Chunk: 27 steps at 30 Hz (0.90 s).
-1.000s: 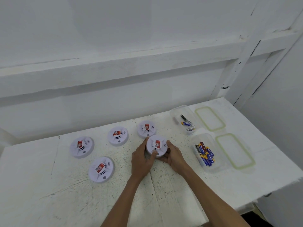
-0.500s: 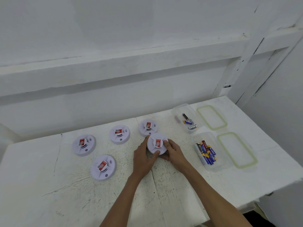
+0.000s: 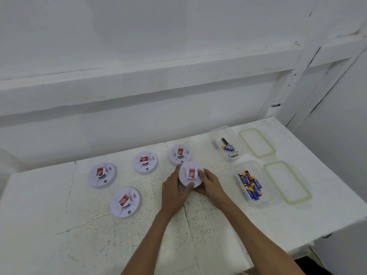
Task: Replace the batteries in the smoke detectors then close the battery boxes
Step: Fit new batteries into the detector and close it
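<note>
- White table [image 3: 79, 235], paint scuffed and cracked. Two bare forearms reach over the near edge towards the middle.
- Left hand [image 3: 174, 192]: fingers curled round the left rim of the held smoke detector [image 3: 191, 174], thumb tip pressed on its near edge.
- Right hand [image 3: 211, 187]: fingers wrapped round the right rim of the same unit, one fingertip up on the top face beside the red label.
- The held smoke detector is a white disc, face up, at mid-table between both hands. Cannot tell whether it rests on the table or is raised a little.
- Near-left detector [image 3: 125, 202]: lies flat, red label up, well apart from the hands.
- Near battery box [image 3: 258, 202]: clear plastic, open, right of the hands. It holds a bundle of blue-and-yellow batteries [image 3: 251, 185].
- Near lid [image 3: 287, 181]: clear with a green seal, flat on the table just right of that box.
- Far-left detector [image 3: 102, 175], middle detector [image 3: 145, 162] and back detector [image 3: 179, 154] lie flat in a loose row. The back one is just beyond the held unit.
- Far battery box [image 3: 218, 134]: clear, open, holds a few loose batteries [image 3: 230, 148].
- Far lid [image 3: 257, 142]: green-sealed, just right of that box.
- White wall [image 3: 139, 46] behind the table.
</note>
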### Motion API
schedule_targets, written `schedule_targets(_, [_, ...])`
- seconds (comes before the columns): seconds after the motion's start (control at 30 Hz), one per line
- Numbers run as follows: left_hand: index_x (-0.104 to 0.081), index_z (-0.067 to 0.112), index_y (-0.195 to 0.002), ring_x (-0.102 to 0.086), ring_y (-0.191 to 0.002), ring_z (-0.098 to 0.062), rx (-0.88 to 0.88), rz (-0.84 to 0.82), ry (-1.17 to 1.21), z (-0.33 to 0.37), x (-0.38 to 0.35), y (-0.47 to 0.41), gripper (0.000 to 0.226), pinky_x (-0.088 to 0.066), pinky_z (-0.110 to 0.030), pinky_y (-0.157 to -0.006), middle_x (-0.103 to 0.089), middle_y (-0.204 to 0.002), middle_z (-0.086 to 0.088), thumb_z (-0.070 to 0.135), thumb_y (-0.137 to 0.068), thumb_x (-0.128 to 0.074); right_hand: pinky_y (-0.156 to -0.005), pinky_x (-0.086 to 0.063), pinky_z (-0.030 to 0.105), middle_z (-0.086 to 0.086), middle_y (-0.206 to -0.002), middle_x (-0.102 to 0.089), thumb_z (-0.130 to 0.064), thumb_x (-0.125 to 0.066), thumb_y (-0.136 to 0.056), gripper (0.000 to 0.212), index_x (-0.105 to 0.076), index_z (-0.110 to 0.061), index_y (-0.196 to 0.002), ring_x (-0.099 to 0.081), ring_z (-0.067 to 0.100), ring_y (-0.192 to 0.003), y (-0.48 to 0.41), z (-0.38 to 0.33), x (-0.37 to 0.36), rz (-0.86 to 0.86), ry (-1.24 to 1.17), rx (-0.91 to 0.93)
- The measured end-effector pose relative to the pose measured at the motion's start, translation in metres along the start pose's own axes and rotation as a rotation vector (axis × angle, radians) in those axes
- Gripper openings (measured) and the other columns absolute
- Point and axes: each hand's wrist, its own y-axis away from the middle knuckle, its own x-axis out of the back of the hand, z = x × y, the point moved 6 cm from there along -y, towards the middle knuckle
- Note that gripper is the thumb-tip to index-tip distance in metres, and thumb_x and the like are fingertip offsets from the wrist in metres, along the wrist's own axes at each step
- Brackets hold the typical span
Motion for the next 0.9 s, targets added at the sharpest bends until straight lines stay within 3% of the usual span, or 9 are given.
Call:
schedule_targets(0.13, [-0.047,0.017,-0.15,-0.056,-0.129,-0.003,-0.012,-0.009,-0.001,0.0016,0.0001,-0.0016,0.077,-0.052,-0.038,-0.105,-0.058,-0.145,0.007,0.055,-0.087,-0.07,-0.087,-0.058,0.048,0.011,-0.119,-0.071,-0.029,-0.05,-0.103,0.03,-0.062,-0.013,-0.126,-0.069,0.028,-0.109,-0.0008,-0.0008,-0.0003,-0.004,-0.005,-0.004])
schedule_targets(0.43, [-0.047,0.018,-0.15,-0.052,-0.126,0.009,-0.02,-0.027,0.001,0.0055,0.0015,0.0003,0.075,-0.044,-0.011,-0.101,-0.056,-0.141,0.014,0.05,-0.087,-0.071,-0.088,-0.058,0.048,0.013,-0.119,-0.07,-0.029,-0.05,-0.103,0.031,-0.062,-0.01,-0.126,-0.068,0.029,-0.109,0.0003,-0.0006,-0.0008,-0.015,-0.02,-0.011])
schedule_targets(0.53, [-0.046,0.02,-0.151,-0.053,-0.123,0.01,-0.017,-0.033,0.002,0.0069,0.0035,0.0008,0.071,-0.045,-0.013,-0.101,-0.056,-0.139,0.02,0.054,-0.091,-0.064,-0.088,-0.058,0.049,0.013,-0.118,-0.071,-0.029,-0.05,-0.103,0.031,-0.062,-0.01,-0.125,-0.069,0.03,-0.109,0.0014,0.0008,0.0001,-0.005,-0.015,-0.011])
schedule_targets(0.67, [-0.05,0.026,-0.149,-0.057,-0.125,0.002,0.046,-0.039,0.1,0.0063,0.0052,-0.001,0.049,-0.051,-0.029,-0.104,-0.061,-0.14,0.015,0.045,-0.104,-0.046,-0.088,-0.058,0.046,0.011,-0.116,-0.072,-0.031,-0.051,-0.102,0.03,-0.063,-0.014,-0.124,-0.07,0.028,-0.106,0.0027,0.0005,0.0001,-0.003,0.003,-0.009])
schedule_targets(0.9, [-0.051,0.029,-0.147,-0.058,-0.124,0.002,0.036,-0.008,0.092,0.0071,0.0068,0.0002,0.041,-0.05,-0.021,-0.1,-0.062,-0.139,0.013,0.036,-0.107,-0.045,-0.087,-0.059,0.045,0.01,-0.116,-0.072,-0.03,-0.051,-0.102,0.026,-0.064,-0.017,-0.12,-0.07,0.027,-0.106,0.0048,-0.0015,-0.001,-0.004,0.002,-0.006])
